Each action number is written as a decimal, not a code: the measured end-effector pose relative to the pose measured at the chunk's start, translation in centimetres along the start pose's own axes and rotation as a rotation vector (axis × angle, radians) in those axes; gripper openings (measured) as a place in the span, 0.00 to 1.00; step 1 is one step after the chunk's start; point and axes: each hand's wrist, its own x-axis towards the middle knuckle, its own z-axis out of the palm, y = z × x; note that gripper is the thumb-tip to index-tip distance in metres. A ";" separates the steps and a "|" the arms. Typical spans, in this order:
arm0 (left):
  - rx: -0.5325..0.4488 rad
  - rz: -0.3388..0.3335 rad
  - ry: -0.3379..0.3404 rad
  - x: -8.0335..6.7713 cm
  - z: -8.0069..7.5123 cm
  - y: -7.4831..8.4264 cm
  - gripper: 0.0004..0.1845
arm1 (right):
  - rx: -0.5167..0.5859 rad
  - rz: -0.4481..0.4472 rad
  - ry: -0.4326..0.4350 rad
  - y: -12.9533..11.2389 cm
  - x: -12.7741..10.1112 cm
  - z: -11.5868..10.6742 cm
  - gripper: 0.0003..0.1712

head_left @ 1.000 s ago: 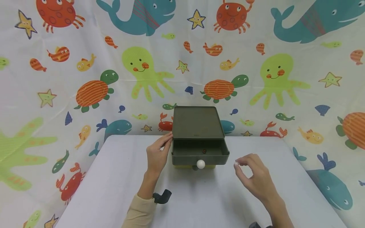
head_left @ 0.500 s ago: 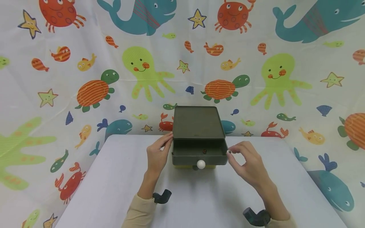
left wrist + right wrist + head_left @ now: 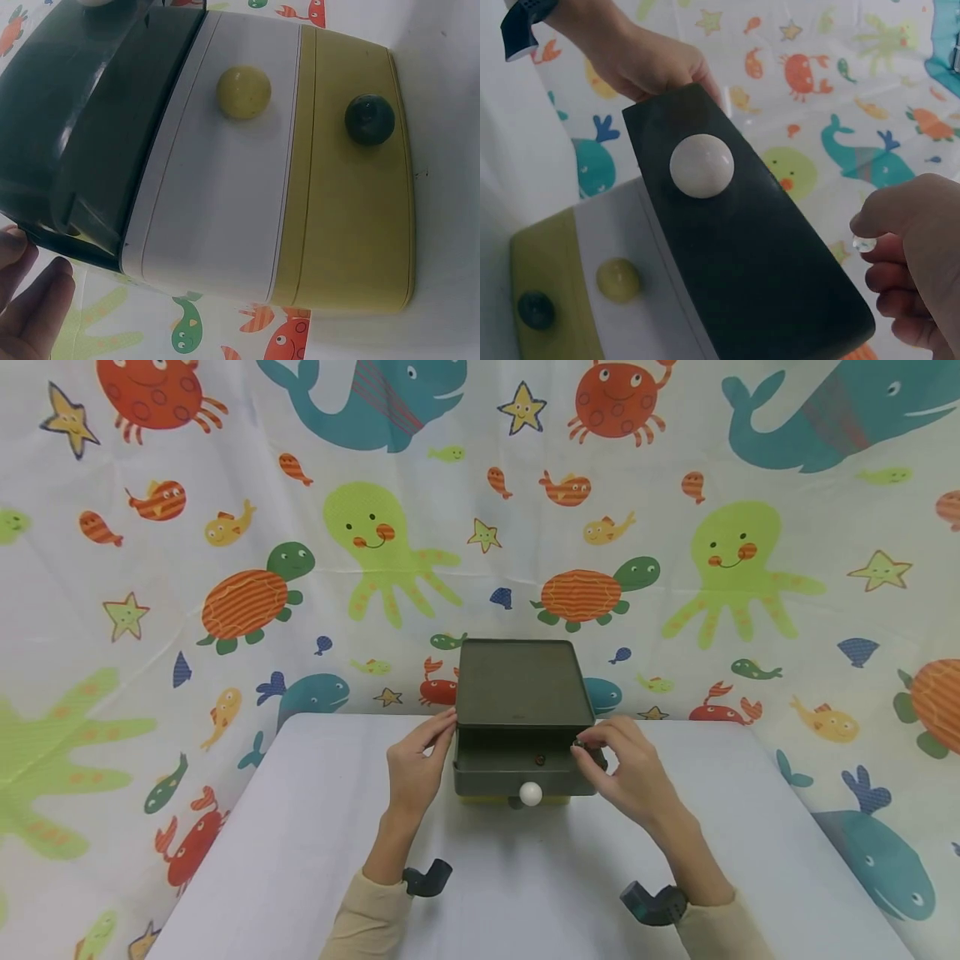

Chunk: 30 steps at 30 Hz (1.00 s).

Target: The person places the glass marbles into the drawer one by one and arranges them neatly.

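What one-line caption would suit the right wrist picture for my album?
A right hand pinches a small clear bead beside the pulled-out dark drawer with its white knob.

The drawer unit (image 3: 522, 718) stands mid-table (image 3: 300, 860), left hand (image 3: 415, 770) beside it, right hand (image 3: 626, 770) seemingly over its open top drawer (image 3: 517, 768).

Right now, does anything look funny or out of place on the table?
Only the top dark drawer of the little chest sticks out; the white and yellow drawers sit flush. A small dark bit lies inside it. The right hand pinches a tiny clear bead at its rim. Nothing is spilled or broken.
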 end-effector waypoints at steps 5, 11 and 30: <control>0.000 -0.004 -0.003 0.0 0.0 0.1 0.12 | -0.009 0.019 -0.028 0.2 0.4 0.4 0.14; 0.003 -0.013 -0.007 0.0 0.0 0.1 0.11 | 0.003 0.031 -0.047 0.4 0.6 0.9 0.13; -0.001 -0.013 -0.009 0.0 0.0 0.0 0.12 | -0.009 0.066 -0.073 0.7 0.3 2.0 0.13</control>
